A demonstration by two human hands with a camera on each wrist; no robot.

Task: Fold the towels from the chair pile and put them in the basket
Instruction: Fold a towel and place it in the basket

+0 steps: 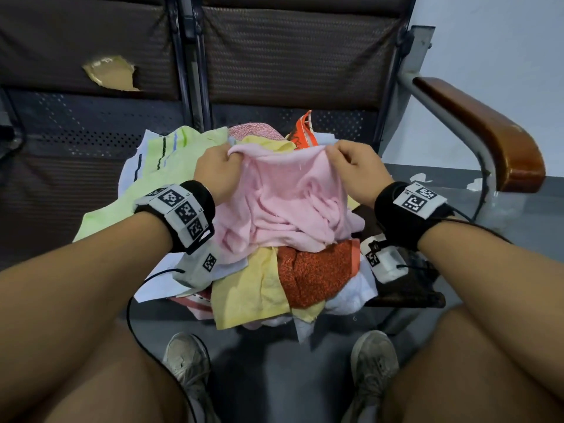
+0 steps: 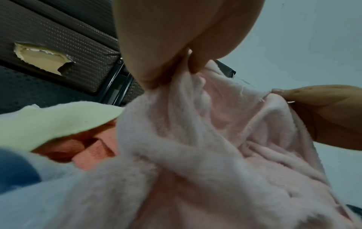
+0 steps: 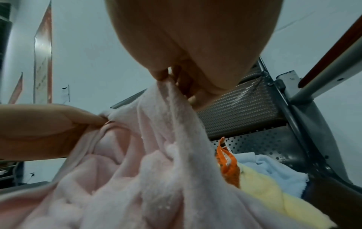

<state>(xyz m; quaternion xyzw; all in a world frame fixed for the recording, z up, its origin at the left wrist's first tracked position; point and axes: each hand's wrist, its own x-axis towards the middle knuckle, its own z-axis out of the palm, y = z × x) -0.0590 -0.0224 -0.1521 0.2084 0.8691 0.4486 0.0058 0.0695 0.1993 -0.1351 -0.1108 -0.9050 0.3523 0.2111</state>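
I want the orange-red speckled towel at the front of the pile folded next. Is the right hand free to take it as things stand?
Probably not yet. The right hand pinches the pink towel's top edge, as does the left hand, and that towel drapes over the orange-red speckled towel's upper part. Its lower part lies exposed.

The right hand point(image 3: 195, 51) fills the top of the view, its fingertips point(image 3: 162, 74) pinching the upper edge of a pink towel point(image 3: 137, 178) that hangs down in soft folds. The left hand point(image 3: 49, 131) pinches the same edge further along. Beside the pink towel lie an orange cloth point(image 3: 229, 165), a yellow towel point(image 3: 268, 193) and a light blue towel point(image 3: 274, 167) on the chair point(image 3: 245, 111), against its perforated metal back.
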